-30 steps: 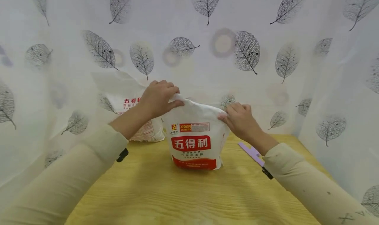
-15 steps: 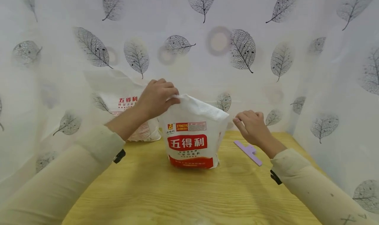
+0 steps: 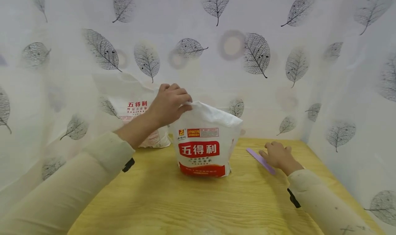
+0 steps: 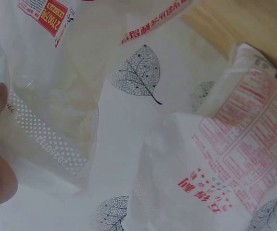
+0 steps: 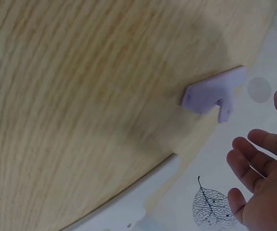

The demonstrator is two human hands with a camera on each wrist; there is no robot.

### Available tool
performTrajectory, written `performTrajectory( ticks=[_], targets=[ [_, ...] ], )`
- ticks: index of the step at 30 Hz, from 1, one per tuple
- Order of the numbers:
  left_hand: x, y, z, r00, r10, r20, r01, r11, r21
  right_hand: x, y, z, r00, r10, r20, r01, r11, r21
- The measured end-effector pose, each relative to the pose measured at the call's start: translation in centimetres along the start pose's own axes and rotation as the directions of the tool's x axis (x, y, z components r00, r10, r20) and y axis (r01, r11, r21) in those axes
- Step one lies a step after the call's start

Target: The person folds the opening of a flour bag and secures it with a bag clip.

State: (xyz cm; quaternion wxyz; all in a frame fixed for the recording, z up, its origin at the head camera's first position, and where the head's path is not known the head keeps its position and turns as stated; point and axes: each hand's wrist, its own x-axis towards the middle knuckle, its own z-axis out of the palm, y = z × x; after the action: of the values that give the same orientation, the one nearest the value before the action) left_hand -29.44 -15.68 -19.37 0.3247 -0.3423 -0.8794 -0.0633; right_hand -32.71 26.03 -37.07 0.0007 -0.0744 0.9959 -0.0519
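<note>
In the head view, a white flour bag point(image 3: 201, 149) with red labels stands upright on the table. My left hand point(image 3: 171, 103) grips its top left corner; the top edge slopes down to the right. The left wrist view shows the dotted seam of that bag point(image 4: 56, 139) beside the hand, though most fingers are out of sight. My right hand point(image 3: 279, 156) is over the right side of the table at a purple bag clip point(image 3: 258, 157), covering part of it. In the right wrist view, relaxed fingers hold nothing, and the clip point(image 5: 208, 91) lies apart from them.
A second white flour bag point(image 3: 136, 99) with red print stands behind the left forearm, its loose top upright. The wooden table point(image 3: 198, 204) is bounded at the back and sides by a white leaf-patterned curtain point(image 3: 198, 18).
My right hand has let go of the bag's top right corner and moved right and down to the purple clip. The left hand keeps its grip on the bag.
</note>
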Motion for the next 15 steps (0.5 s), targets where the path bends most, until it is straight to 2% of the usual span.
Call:
performTrajectory(
  ticks=[3,8,15],
  targets=[
    [0.0,0.1,0.0,1.000,0.000,-0.008,0.000,1.000,0.010,0.0,0.5,1.3,1.000,0.026,0.013,-0.026,0.999,-0.021],
    [-0.1,0.5,-0.1,1.000,-0.005,-0.003,0.005,1.000,0.022,-0.3,0.7,3.2,1.000,0.009,-0.012,-0.009,1.000,0.001],
    [-0.1,0.8,-0.3,1.000,-0.005,0.013,0.004,0.999,0.051,0.5,0.2,3.2,0.997,-0.042,-0.064,0.045,0.997,0.058]
  ],
)
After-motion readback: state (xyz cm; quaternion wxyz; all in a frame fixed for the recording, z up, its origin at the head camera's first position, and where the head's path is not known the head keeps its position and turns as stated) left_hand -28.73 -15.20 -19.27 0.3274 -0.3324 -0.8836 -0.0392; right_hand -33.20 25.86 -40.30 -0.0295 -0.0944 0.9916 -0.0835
